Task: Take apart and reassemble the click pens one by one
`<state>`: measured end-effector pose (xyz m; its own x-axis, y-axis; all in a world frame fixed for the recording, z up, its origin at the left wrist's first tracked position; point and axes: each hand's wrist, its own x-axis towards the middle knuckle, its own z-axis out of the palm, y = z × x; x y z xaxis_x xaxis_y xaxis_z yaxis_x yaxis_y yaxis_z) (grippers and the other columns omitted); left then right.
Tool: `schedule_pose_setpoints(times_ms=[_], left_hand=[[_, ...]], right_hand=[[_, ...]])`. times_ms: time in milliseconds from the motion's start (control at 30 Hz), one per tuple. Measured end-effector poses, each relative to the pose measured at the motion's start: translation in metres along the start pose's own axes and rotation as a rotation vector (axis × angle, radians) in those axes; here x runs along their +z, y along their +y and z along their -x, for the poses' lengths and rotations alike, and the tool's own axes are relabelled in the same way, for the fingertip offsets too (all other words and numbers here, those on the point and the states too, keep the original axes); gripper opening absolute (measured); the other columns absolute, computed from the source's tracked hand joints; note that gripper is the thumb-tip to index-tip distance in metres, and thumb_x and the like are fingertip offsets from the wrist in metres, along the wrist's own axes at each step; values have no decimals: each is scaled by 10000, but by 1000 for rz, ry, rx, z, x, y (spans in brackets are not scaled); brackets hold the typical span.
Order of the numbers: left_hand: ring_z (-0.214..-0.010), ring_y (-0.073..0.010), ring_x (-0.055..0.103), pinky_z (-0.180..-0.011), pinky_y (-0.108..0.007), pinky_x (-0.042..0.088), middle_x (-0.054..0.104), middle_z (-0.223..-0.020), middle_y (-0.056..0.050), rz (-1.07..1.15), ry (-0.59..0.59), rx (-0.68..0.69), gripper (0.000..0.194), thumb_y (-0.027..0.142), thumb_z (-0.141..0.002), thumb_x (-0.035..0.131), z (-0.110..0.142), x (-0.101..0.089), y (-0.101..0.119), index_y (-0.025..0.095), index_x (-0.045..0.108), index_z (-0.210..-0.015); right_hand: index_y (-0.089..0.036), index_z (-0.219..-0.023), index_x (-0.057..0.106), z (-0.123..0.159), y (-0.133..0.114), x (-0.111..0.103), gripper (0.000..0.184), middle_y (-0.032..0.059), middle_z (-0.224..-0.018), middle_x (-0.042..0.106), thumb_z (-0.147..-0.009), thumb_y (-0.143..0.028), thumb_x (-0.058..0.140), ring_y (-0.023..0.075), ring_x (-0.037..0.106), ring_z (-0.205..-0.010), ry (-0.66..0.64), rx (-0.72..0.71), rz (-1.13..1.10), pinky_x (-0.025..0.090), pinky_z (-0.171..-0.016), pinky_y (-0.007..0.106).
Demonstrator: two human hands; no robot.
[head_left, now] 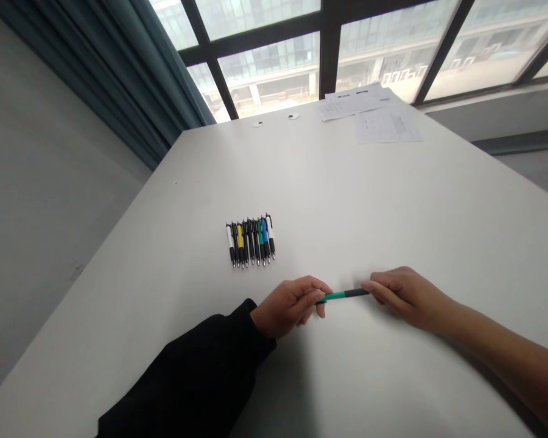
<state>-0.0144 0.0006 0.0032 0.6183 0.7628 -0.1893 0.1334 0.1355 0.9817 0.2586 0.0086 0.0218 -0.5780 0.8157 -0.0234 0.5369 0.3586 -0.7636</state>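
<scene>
A pen with a green barrel and a black grip (342,295) lies level between my two hands, just over the table. My left hand (295,302) pinches its green end between thumb and fingers. The fingers of my right hand (397,292) are closed on the black end, and the tip is hidden in them. Beyond my left hand, a row of pens (251,242) lies side by side on the table, their metal tips toward me. Several are black; white, yellow, green and blue ones are among them.
The white table (201,201) stretches to the window. Printed papers (388,125) lie at its far right. Two small white-rimmed cable holes (293,116) sit near the far edge. A blue-grey curtain (132,67) hangs at the left beside a pale wall.
</scene>
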Motion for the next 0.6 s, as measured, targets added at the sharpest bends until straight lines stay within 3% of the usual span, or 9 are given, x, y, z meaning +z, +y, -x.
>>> schedule_pose_setpoints(times_ms=[167,267,333,467,533,600], left_hand=[[-470,-59,500,-465,-208,392,728,-817,-76,131,46,-7,404,482,-967,619,-1,0,-4,100,650,-1094],[-566,-98,595,-547,-248,464,749,-906,-110,313,149,20,421,455,-882,749,-5,-3,-6,99,666,-1091],[-632,-113,614,-602,-260,480,741,-893,-94,421,227,64,426,407,-818,827,-8,-6,-6,102,687,-1081],[-705,-103,607,-676,-238,479,694,-838,-45,584,333,127,385,409,-786,861,-18,-5,-2,115,720,-990],[-782,-113,636,-745,-245,497,697,-910,-56,639,321,137,374,421,-801,850,-24,-1,-1,119,709,-971],[-809,-134,661,-790,-278,511,701,-906,-48,679,267,140,390,406,-825,833,-30,4,0,144,674,-1065]], right_hand=[[-225,-571,458,-1,1,2,566,-11,-488,469,-980,-616,468,139,407,-465,20,173,-110,337,-492,296],[-228,-567,444,0,4,2,621,-21,-458,425,-968,-699,411,128,357,-445,65,326,-256,290,-458,289],[-220,-566,483,1,3,4,652,-21,-435,440,-968,-724,385,120,347,-430,28,385,-371,288,-457,282],[-175,-615,610,0,-8,18,662,34,-524,606,-934,-737,467,119,455,-457,-306,309,-684,378,-484,273],[-130,-806,709,-3,-14,30,579,86,-712,716,-950,-663,535,143,585,-601,-351,226,-816,477,-600,282],[-119,-943,717,-5,-18,40,457,87,-825,736,-950,-566,621,139,622,-701,-359,173,-928,508,-692,281]])
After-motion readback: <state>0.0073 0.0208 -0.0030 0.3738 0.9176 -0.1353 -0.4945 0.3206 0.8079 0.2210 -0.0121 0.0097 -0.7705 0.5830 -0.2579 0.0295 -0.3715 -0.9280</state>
